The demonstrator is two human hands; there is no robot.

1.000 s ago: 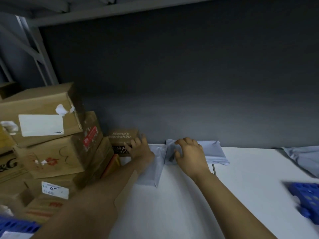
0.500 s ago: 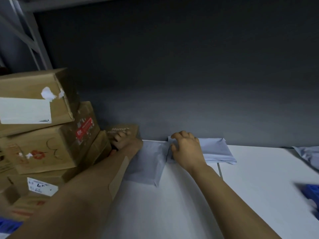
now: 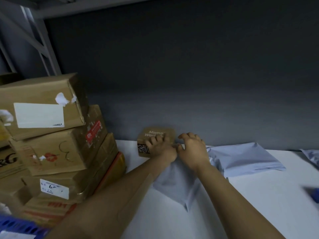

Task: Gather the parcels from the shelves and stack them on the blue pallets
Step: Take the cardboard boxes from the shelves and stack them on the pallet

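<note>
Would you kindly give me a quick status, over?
Left grip holds small brown box; right grip beside it, curled, hold unclear. Grey mailer under both wrists.

- Small brown cardboard box (image 3: 158,135): white lettering on top, black-and-white pattern on the front. It sits upright on the white shelf (image 3: 259,204) against the dark back wall, with the left hand (image 3: 159,149) on it, fingers curled over its top.
- Grey poly mailer (image 3: 177,185): flat on the shelf just in front of the box, partly under both forearms.
- Second grey poly mailer (image 3: 245,159): puffy, lying flat just to the right, near the wall.
- Third grey mailer (image 3: 310,157): cut off by the right edge.
- Stack of brown cardboard boxes (image 3: 51,135): left of the shelf, skewed; the top one bears a blank white label, the next a red sticker.
- Blue latticed pallet (image 3: 17,225): lower left corner, blurred.
</note>
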